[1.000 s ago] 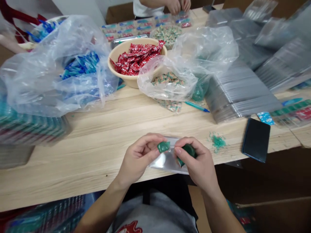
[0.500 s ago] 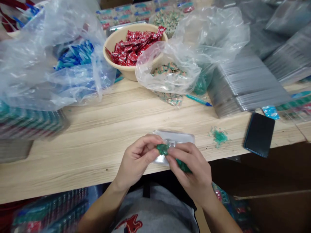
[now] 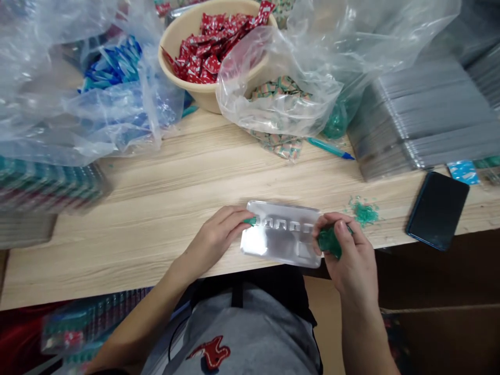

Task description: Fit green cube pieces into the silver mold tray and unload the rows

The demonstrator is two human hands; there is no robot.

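A clear plastic blister tray (image 3: 278,242) with a row of small moulded compartments lies flat by the table's front edge. My left hand (image 3: 216,234) pinches a small green piece (image 3: 250,221) at the left end of that row. Over the tray's right end, my right hand (image 3: 349,255) is curled around a dark green, shiny bundle (image 3: 330,240); its exact kind I cannot make out. Right of the tray lies a little heap of tiny green bits (image 3: 365,212).
A beige bowl (image 3: 166,54) of red sachets stands behind, beside a clear bag (image 3: 269,117) of patterned pieces. A blue pen (image 3: 330,148), stacked plastic trays (image 3: 433,114) and a black phone (image 3: 438,210) lie right. A bag of blue items (image 3: 115,62) and filled packs (image 3: 50,182) sit left.
My hands were together over the tray, both at the green material. They have moved apart, the left with a small green piece, the right with the bundle, uncovering the tray. The camera view has shifted.
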